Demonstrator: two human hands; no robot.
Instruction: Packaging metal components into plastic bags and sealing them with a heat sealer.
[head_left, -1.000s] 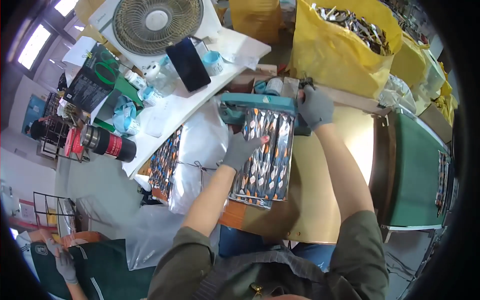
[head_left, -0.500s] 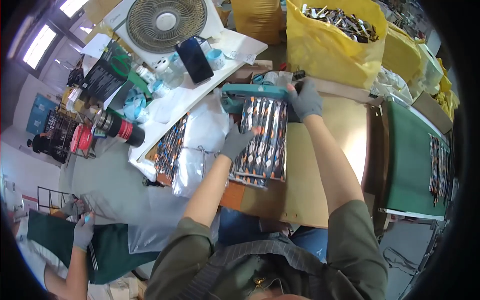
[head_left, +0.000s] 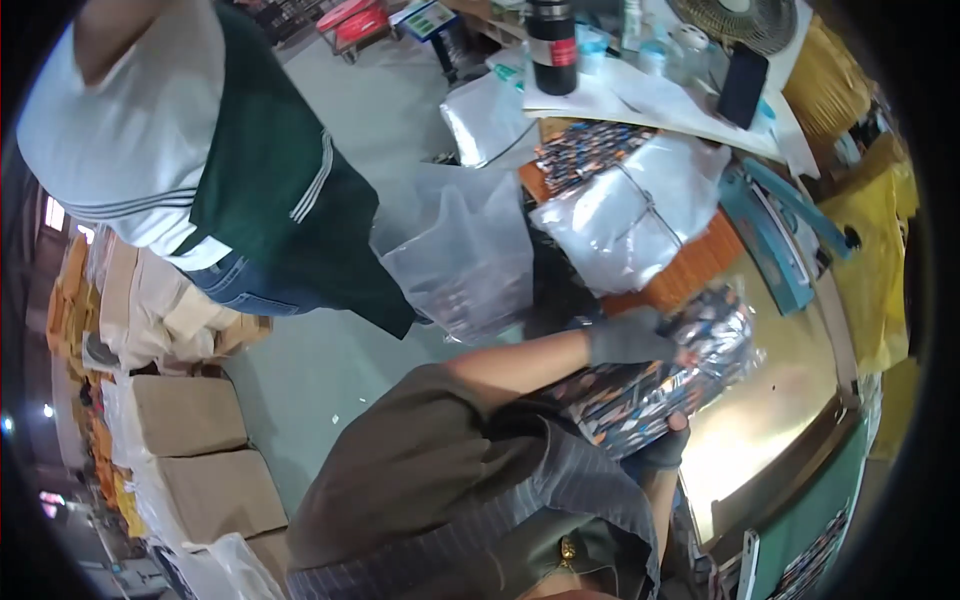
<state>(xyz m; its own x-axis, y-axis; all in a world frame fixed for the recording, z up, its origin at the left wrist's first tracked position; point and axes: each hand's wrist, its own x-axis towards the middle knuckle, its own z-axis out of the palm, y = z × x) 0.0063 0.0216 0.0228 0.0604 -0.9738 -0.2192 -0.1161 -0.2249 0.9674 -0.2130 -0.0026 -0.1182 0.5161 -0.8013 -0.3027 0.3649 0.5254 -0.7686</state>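
Looks like the bag-handling step imo: left hand [head_left: 632, 338] and right hand [head_left: 664, 450] both gripping the shiny bag of patterned packets [head_left: 625, 405], right by the chest, clear of the blue sealer [head_left: 765, 240]. Next move probably wants a steady two-handed hold.

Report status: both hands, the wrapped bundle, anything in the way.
Left hand on the wrapped bundle. Right hand gripping its edge. Teal sealer beyond, arm raised, apart from the bundle.

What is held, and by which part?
An oblong, dark-patterned, plastic-wrapped bundle, by opposite sides: left hand at the upper, right hand at the lower.
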